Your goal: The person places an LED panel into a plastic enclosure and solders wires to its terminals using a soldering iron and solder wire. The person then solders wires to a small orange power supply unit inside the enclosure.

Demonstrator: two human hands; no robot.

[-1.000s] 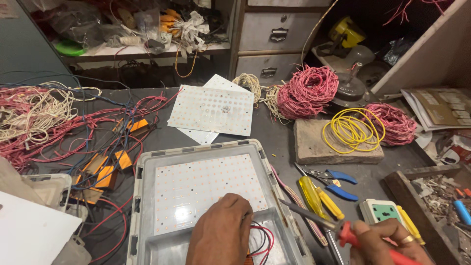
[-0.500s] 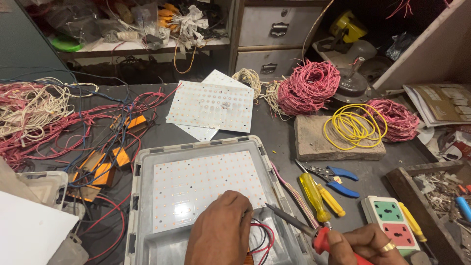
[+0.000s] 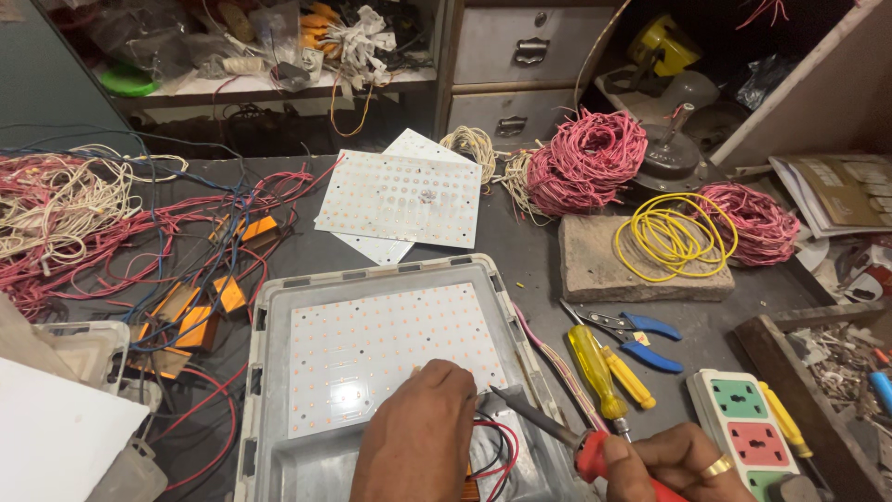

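A grey plastic lamp housing (image 3: 269,316) lies on the dark bench with a white LED panel (image 3: 381,344) set inside it. My left hand (image 3: 418,442) rests on the panel's lower edge, fingers curled over red and black wires (image 3: 497,446). My right hand (image 3: 674,463) grips a red-handled soldering iron (image 3: 557,432). Its dark tip points left and touches the panel just beside my left fingertips.
Two loose LED panels (image 3: 400,200) lie behind the housing. Pink wire coils (image 3: 585,163), a yellow wire coil (image 3: 674,237) on a stone block, yellow screwdrivers (image 3: 595,372), blue-handled pliers (image 3: 641,339) and a power strip (image 3: 743,418) sit right. Tangled wires (image 3: 102,232) fill the left.
My right hand and the soldering iron have moved left, bringing the tip in to the panel by my left fingers. The left hand stays in place.
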